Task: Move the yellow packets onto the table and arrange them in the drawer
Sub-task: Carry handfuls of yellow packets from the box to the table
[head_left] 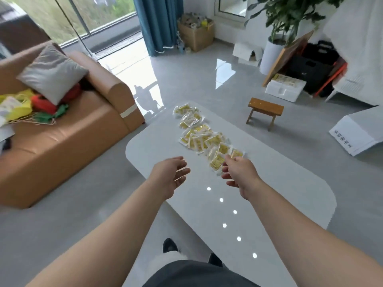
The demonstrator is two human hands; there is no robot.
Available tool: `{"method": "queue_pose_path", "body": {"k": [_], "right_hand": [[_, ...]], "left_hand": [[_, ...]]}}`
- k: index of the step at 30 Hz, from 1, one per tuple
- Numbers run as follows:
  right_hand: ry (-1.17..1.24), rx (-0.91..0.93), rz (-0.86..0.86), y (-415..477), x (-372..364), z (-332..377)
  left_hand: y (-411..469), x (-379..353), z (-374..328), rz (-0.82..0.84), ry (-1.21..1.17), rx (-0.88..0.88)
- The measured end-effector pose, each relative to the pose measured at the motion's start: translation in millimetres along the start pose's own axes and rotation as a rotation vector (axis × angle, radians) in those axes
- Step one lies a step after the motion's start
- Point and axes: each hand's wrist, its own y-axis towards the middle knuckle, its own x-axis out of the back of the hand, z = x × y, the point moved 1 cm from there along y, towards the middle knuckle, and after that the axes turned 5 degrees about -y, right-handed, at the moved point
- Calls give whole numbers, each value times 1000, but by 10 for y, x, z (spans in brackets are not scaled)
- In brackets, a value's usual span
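While clearing the row off the glossy white round-cornered table [290, 183], work from the table's near end outward.

Yellow packets in clear plastic wrap [199, 137]: strewn in a loose overlapping line along the table's middle, out to the table's far end. Right hand [238, 172] over the table's middle, thumb and fingertips apparently pinching a packet [216, 163] at the end of the row closest to the table's near end; hard to tell exactly which one under the fingers. Left hand [172, 175] hovering above the table's left side, palm turned inward, fingers spread and relaxed, holding nothing. No drawer visible anywhere around the table, so cannot tell where to stow.

Judging by the layout: table transfer probably done, gathering for the drawer probably the step in hand.

- Pinch by the clear sealed margin, not the yellow centre.
- Lift one at a time off the overlap; otherwise slick film likely to drag neighbours across the table top.
- Feed each into the waiting left palm, stacked square, same face up.
- Keep the stack small enough to grip; otherwise likely to fan out and slide.
- Sweep stragglers toward the table's middle before reaching for the table's far end.
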Motion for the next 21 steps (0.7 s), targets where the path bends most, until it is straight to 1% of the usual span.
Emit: {"method": "queue_pose_path", "body": {"k": [5,12,16,21], "right_hand": [[-143,49,162,-240,-535,-25],[-410,168,408,-802,-1622,-153],[-557,244,579,-1477,-2350,-406],[-733,316,777,-2498,-3075,-970]], "left_hand": [[-261,731,199,-128,-164,-26],[-817,1861,600,-320,-417,-100],[-1333,2719,1114,-460,-578,-134],[-2079,3672,2002,-625,-809,-133]]}}
